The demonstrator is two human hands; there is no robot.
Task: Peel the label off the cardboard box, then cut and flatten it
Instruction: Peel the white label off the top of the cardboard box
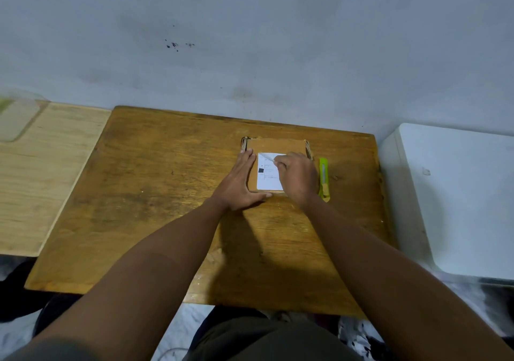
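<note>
Brown cardboard, a small flat box (276, 146), lies toward the far right part of the worn orange-brown wooden table (155, 193), and everything here is placed from that box. A white printed paper label (267, 178) covers the middle of its top face. The left hand (240, 182) lies flat against the box's left side, fingers straight and pressed together, thumb stretched along the near edge, steadying it. The right hand (297, 177) sits over the box's right half, its fingertips pinching the label's far corner, which is curled up off the cardboard.

Just right of the box, apart from it, lies a lime-green plastic utility knife (324, 178), untouched. Further right stands a white boxy container (456, 193); far to the left is a pale wooden board (47, 171).

Judging from this, only 1 corner is free, so a sharp or steep pull could tear the paper and leave scraps stuck down. If the left hand eases off, the light box may lift or slide with the label.

The right hand hides the label's right edge, the print is too small to read, and whether the knife's blade is out cannot be told.
</note>
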